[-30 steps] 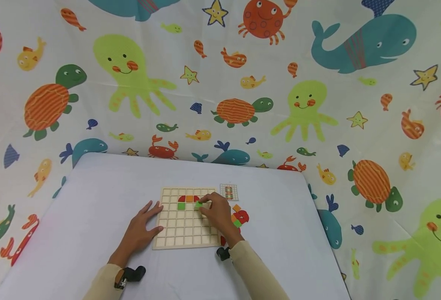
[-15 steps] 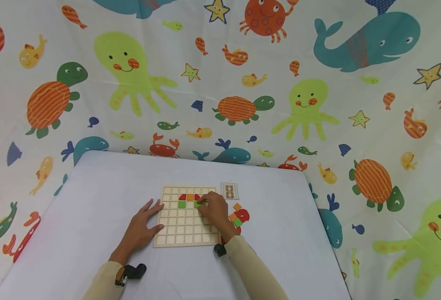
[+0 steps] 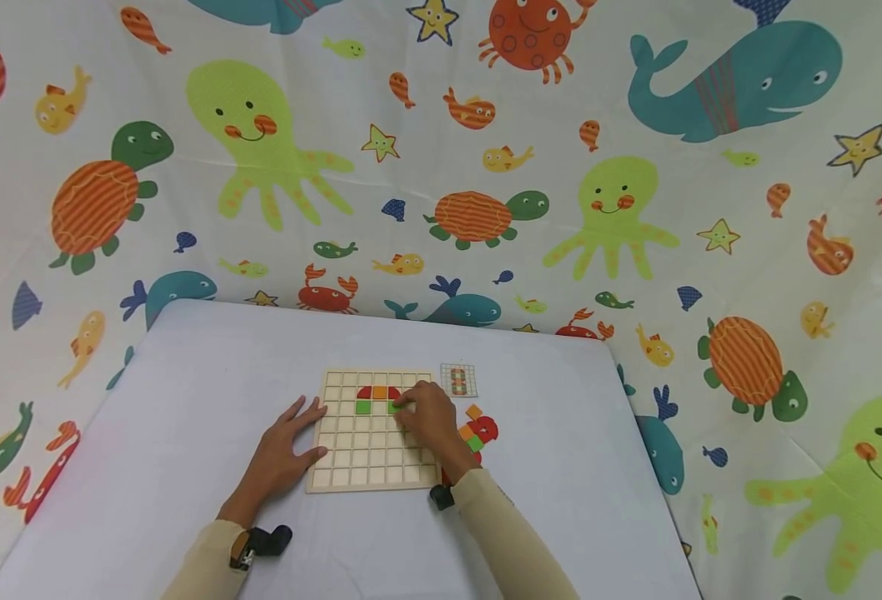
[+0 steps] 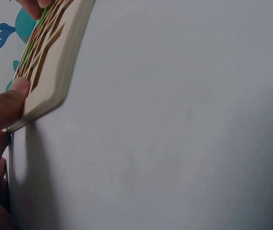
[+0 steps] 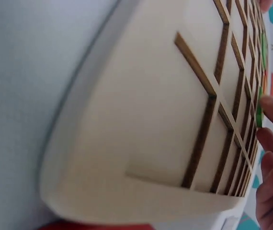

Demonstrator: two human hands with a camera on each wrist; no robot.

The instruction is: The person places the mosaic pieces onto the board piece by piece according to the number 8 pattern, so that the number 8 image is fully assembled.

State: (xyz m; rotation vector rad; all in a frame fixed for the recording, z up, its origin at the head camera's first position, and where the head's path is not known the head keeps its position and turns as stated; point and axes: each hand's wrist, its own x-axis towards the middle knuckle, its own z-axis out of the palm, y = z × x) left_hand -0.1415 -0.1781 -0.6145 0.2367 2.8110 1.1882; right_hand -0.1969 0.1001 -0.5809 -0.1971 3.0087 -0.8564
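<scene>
A wooden grid board point(image 3: 351, 459) lies on the white table. My left hand point(image 3: 279, 450) rests along its left edge with fingers spread; the thumb point(image 4: 17, 93) touches the rim in the left wrist view. Over the board's upper right, my right hand point(image 3: 433, 421) pinches a green square tile point(image 5: 259, 109) at a grid cell, between thumb and finger. Two red curved-edge tiles flank an orange square tile point(image 3: 380, 392) in the row above. Another green square tile point(image 3: 363, 407) sits in a cell below the left red tile point(image 3: 364, 392). My right fingers partly hide the held tile.
A small printed pattern card point(image 3: 459, 381) lies beyond the board's upper right corner. Several loose red, orange and green tiles point(image 3: 474, 443) lie right of the board, partly behind the right forearm. A sea-animal cloth point(image 3: 441, 167) hangs behind the table.
My right hand has lowered the green square tile into line with the other green tile, under the right red tile. My left hand has stayed at the board's edge.
</scene>
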